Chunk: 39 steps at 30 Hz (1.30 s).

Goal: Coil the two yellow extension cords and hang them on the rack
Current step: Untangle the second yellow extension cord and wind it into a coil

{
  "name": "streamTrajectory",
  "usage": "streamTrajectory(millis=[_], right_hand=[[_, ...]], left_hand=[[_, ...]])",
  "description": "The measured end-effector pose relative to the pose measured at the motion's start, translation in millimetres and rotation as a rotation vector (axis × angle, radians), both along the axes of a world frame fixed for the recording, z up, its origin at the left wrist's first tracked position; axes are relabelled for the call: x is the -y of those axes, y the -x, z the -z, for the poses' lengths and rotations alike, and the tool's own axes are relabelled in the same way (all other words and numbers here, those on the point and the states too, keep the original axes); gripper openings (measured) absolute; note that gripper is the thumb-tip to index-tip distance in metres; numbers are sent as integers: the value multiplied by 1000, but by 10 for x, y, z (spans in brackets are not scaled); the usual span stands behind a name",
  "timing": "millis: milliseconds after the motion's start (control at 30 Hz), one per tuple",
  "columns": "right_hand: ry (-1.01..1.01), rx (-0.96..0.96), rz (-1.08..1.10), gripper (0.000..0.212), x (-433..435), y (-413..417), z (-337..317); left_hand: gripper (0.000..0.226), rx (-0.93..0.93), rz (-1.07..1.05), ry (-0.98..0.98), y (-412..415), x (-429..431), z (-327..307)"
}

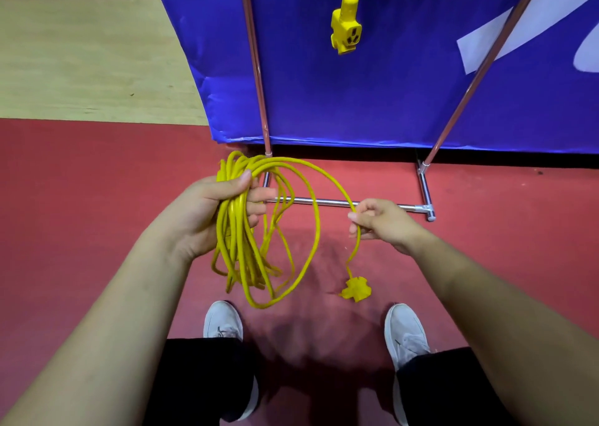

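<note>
My left hand (216,207) grips a bundle of loops of a yellow extension cord (249,247), which hangs down from the fist. A last free length arcs to the right, where my right hand (377,223) pinches it. Below that pinch the cord's yellow socket end (355,289) dangles just above the floor. A second yellow cord hangs from above, its triple socket block (346,28) showing in front of the blue banner. The chrome rack (340,202) stands right ahead; its base bar runs behind both hands and its top is out of view.
A blue banner (372,95) hangs behind the rack's two slanted poles (259,78). The floor is red (97,182), with a pale wooden strip at the far left. My two white shoes (223,320) stand below the hands.
</note>
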State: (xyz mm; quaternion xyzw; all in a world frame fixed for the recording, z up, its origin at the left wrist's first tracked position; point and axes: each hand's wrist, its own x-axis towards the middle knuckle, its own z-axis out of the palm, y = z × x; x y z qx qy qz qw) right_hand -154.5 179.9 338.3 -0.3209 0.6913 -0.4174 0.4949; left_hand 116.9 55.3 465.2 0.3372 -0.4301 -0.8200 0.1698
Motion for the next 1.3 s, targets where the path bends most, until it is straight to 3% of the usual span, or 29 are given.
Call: streamTrajectory(millis=[133,233,333,433,533,633,733,833,933,1033,1100,1233,1300], right_hand=[[153,-100,183,18,131,-89,-115],[224,-184,195,16,188,-141,-233],[130,-384,-48,13,168,-246,-494],[17,-492,-394,16,118,-391,-831],[80,-367,-506,18,72,-503,-1119],[244,-205,-458,19,58,-519,-1319],[340,-98,-401,16,74,-456,-1300],[288,-29,-438,10,73,-375,-1083],[139,-86,-557,7,70,-305,-648],[-13,-109,-624,28,3,-250,-179],[-24,-73,-563,23,-40,-223,-81],[123,26,-221,4,11,-258,-262],[193,61,-118,5,66,-314,-427]], left_hand=[[21,-13,-91,-44,28,64,78],[22,31,-85,-54,21,79,115],[8,46,-52,-39,72,20,120],[14,46,-112,-7,161,-65,118],[24,13,-31,101,264,-181,128],[22,66,101,362,331,-304,157],[15,88,147,455,359,-333,125],[10,-17,87,280,355,-259,118],[5,-156,-18,73,347,-210,91],[6,-173,-64,37,294,-153,59],[3,-138,-54,66,242,-117,51],[27,46,-33,118,165,-56,73],[27,120,-33,148,143,-20,90]])
